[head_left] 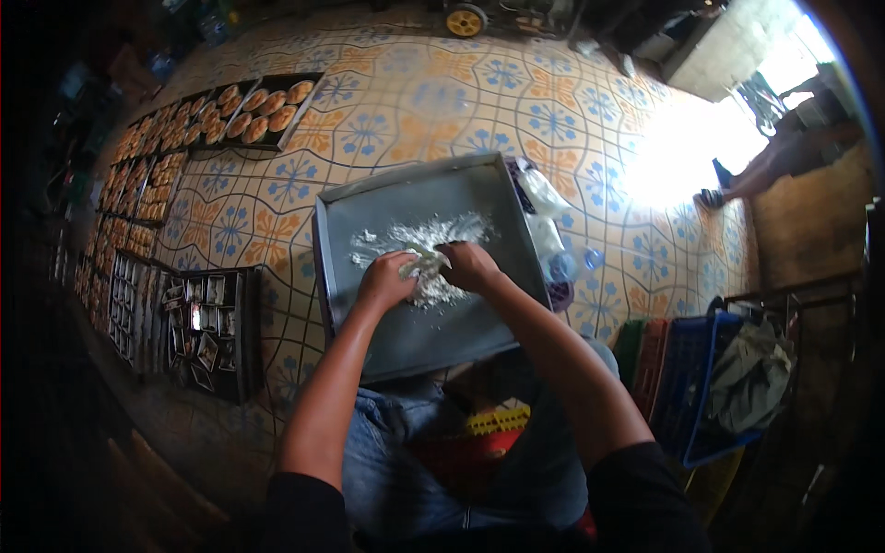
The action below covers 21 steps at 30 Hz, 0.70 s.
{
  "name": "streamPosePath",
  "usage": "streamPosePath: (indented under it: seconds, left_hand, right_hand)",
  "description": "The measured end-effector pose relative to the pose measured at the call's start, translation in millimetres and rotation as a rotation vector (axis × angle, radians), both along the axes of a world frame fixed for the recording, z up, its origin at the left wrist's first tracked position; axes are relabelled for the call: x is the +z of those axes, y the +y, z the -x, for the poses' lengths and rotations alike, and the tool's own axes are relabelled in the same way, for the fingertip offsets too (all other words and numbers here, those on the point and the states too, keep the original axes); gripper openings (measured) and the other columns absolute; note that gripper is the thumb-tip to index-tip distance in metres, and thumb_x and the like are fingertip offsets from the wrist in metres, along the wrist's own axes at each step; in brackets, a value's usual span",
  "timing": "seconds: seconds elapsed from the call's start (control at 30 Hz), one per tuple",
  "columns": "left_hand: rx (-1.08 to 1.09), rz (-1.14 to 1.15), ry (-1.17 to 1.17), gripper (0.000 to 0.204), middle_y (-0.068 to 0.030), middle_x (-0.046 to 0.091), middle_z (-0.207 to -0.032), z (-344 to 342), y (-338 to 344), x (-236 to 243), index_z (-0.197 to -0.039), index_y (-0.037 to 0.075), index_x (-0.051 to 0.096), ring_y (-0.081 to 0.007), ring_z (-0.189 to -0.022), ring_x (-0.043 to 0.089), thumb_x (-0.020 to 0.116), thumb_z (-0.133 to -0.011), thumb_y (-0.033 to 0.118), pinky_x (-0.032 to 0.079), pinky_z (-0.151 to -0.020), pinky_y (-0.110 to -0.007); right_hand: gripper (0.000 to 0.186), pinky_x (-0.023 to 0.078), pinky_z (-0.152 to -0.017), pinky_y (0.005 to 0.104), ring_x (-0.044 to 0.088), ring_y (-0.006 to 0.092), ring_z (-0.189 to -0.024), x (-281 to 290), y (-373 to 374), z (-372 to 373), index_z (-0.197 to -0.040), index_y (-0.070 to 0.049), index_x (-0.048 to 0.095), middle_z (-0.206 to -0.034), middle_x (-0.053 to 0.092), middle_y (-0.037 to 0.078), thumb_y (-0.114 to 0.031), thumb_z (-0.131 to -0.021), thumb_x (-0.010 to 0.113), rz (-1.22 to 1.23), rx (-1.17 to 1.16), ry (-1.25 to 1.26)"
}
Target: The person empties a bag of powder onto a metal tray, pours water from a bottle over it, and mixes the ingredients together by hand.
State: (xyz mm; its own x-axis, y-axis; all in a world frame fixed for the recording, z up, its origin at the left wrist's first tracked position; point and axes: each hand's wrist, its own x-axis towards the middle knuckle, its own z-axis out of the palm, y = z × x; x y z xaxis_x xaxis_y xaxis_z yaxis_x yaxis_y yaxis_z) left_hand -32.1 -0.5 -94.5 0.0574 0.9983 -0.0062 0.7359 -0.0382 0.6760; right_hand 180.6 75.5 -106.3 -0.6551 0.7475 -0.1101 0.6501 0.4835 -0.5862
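Observation:
A grey metal tray (396, 336) with raised sides lies in front of me above my knees. White flour-like powder (461, 226) is spread in a loose patch over its middle. My left hand (387, 280) curls around the left side of a pale, powdery lump of dough (424, 264). On the lump's other side, my right hand (471, 266) presses in with bent fingers. The fingertips of both hands are partly hidden by the lump and powder.
Trays of browned breads (263, 115) line the floor at the left. Nearer stands a dark tray of small metal molds (210, 323). White plastic bags (544, 198) lie beside my tray. A blue crate (687, 369) stands at my right; another person's leg (761, 175) shows beyond.

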Motion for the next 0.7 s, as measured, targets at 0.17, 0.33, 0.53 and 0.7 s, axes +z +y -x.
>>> streamPosePath:
  seconds: [0.17,0.33,0.53,0.7]
  left_hand:
    - [0.129,-0.090,0.116,0.048,-0.0220,0.066,-0.125,46.0,17.7,10.8,-0.122,0.002,0.067,-0.0377,-0.119,0.062,0.075,-0.078,0.018,0.049,-0.103,-0.043]
    - [0.258,0.061,0.300,0.061,-0.0202,0.054,-0.145,47.3,27.3,-41.4,-0.138,0.004,0.058,-0.0396,-0.134,0.050,0.075,-0.080,0.016,0.043,-0.110,-0.044]
    - [0.226,0.136,0.357,0.065,-0.0230,0.050,-0.146,36.0,25.7,-33.7,-0.140,0.002,0.054,-0.0393,-0.138,0.044,0.074,-0.080,0.016,0.039,-0.114,-0.044]
    - [0.249,0.095,0.283,0.041,-0.0268,0.060,-0.121,8.1,33.9,-20.0,-0.113,-0.003,0.061,-0.0436,-0.121,0.054,0.073,-0.076,0.010,0.046,-0.104,-0.048]
  right_hand:
    - [0.035,0.051,-0.098,0.0487,0.063,0.0338,-0.117,-10.8,26.4,13.8,-0.118,-0.007,0.066,-0.121,0.068,0.016,-0.022,-0.088,0.057,0.027,0.166,-0.348]
    - [0.041,0.045,-0.101,0.0547,0.054,0.0315,-0.126,-35.9,34.9,44.7,-0.125,-0.009,0.062,-0.129,0.061,0.012,-0.023,-0.087,0.059,-0.262,0.039,-0.213]
    - [0.026,0.054,-0.084,0.0468,0.066,0.0333,-0.099,-3.4,42.9,71.6,-0.103,0.000,0.065,-0.103,0.066,0.017,-0.019,-0.086,0.058,-0.070,0.105,-0.252]
    - [0.029,0.058,-0.084,0.0480,0.069,0.0376,-0.098,-27.0,24.7,55.7,-0.103,0.001,0.065,-0.102,0.067,0.020,-0.017,-0.081,0.063,-0.061,0.006,-0.224]
